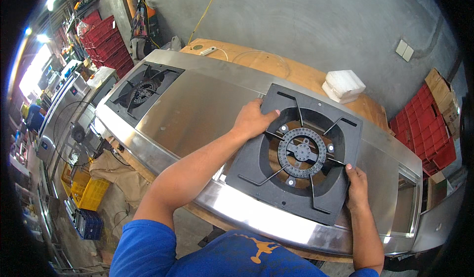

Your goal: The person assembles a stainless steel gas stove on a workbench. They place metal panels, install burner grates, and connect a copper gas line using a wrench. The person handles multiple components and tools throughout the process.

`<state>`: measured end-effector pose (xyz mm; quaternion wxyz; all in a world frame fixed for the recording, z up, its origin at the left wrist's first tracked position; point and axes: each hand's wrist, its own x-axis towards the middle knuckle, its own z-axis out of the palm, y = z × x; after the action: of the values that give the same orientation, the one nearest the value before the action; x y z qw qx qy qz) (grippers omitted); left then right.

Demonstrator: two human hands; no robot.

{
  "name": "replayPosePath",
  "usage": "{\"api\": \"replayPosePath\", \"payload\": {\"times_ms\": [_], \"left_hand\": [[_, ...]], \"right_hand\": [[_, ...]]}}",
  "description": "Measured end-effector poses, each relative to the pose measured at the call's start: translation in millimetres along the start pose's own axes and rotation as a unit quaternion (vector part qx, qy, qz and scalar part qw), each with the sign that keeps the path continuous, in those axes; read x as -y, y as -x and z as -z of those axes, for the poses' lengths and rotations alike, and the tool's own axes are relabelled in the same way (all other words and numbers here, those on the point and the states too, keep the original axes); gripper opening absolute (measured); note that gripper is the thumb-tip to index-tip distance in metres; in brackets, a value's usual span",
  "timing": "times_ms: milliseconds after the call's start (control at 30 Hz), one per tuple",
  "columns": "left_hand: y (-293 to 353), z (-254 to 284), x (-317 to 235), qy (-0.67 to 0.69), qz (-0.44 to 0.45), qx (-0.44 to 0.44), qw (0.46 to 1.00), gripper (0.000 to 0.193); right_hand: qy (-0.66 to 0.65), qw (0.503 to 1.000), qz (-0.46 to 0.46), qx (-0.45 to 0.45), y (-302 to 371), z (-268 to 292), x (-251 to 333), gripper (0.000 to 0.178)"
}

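Note:
A square black gas burner with a round ring in its middle and thin pot-support prongs sits tilted across the stainless steel counter. My left hand grips its upper left edge, the thumb over the top. On the right edge my right hand holds it, thumb on the face and fingers wrapped behind. Wood shows through the gaps around the ring. At the counter's left end a similar black burner lies in place. A rectangular opening is in the counter's right end.
Behind the counter is a wooden board with a white power strip and a white foam block. Red crates stand at the right, more red crates at the far left. A fan and yellow crate are on the left.

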<state>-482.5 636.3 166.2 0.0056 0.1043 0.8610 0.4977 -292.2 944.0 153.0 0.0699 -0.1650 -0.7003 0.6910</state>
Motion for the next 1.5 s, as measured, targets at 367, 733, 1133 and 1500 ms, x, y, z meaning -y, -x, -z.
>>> {"api": "replayPosePath", "payload": {"times_ms": [367,733,1133,1500], "left_hand": [[2,-5,4,-0.043,-0.043,-0.008,0.998,0.077],[11,0,-8,-0.064,-0.061,0.034,0.996,0.085],[16,16,-18,-0.292,-0.17,0.15,0.929,0.039],[27,31,-33,-0.347,-0.217,0.15,0.9,0.035]], "right_hand": [[0.005,1.0,-0.017,-0.005,0,0,5,0.041],[0.045,0.997,-0.061,0.001,0,0,12,0.039],[0.083,0.99,-0.091,0.065,-2,-3,28,0.032],[0.025,0.996,-0.044,0.077,14,-20,29,0.043]]}}
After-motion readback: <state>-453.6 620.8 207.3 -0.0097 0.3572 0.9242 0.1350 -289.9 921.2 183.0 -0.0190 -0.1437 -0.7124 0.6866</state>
